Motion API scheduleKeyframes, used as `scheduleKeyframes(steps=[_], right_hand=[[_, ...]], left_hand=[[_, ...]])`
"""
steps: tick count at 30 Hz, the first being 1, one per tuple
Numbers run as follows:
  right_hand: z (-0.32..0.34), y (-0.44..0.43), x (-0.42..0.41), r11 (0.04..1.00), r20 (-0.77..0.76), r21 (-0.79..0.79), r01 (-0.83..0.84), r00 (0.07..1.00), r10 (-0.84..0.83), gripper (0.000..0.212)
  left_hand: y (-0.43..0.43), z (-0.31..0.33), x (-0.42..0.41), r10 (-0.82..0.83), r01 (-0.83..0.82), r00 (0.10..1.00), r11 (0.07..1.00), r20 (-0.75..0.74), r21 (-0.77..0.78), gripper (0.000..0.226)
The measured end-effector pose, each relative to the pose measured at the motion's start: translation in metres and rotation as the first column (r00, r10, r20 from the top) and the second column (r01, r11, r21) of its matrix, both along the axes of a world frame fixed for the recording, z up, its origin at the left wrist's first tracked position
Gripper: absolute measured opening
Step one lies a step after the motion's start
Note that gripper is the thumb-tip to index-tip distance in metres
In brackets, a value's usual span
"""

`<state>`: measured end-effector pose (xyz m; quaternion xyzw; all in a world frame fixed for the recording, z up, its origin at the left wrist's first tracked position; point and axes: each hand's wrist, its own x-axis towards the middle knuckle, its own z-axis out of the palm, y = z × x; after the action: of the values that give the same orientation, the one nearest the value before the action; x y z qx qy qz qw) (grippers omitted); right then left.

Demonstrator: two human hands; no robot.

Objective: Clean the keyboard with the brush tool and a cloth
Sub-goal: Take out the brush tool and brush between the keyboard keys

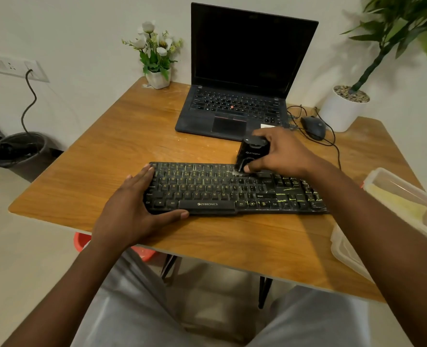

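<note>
Our right hand (275, 151) is gripping the brush tool (251, 154), pressing its bristles on the keyboard (220, 191) top row at twelve o'clock. Our left hand (132, 204), fingers flat, is bracing the nine o'clock end. At four o'clock yellow streaks (290, 195) are showing, so we are judging brushing partway and wiping not yet begun.

Free table (122, 146) left of laptop (232, 108); mouse (313, 127), container (402, 196) crowd right.

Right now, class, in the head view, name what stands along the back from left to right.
wall socket → small flower pot → laptop → large white plant pot
</note>
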<state>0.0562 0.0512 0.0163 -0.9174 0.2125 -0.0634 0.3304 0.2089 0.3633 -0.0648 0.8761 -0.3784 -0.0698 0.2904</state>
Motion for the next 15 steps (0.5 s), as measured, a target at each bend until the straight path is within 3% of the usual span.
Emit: scheduleKeyframes(steps=[6, 15], right_hand=[[0.007, -0.023, -0.021, 0.997, -0.041, -0.040, 0.064, 0.997, -0.065, 0.045], [-0.003, 0.020, 0.025, 1.000, 0.023, 0.000, -0.014, 1.000, 0.014, 0.042]], left_hand=[[0.000, 0.000, 0.000, -0.004, 0.004, 1.000, 1.000, 0.000, 0.013, 0.136], [0.000, 0.004, -0.003, -0.006, 0.006, 1.000, 1.000, 0.008, 0.012, 0.137]])
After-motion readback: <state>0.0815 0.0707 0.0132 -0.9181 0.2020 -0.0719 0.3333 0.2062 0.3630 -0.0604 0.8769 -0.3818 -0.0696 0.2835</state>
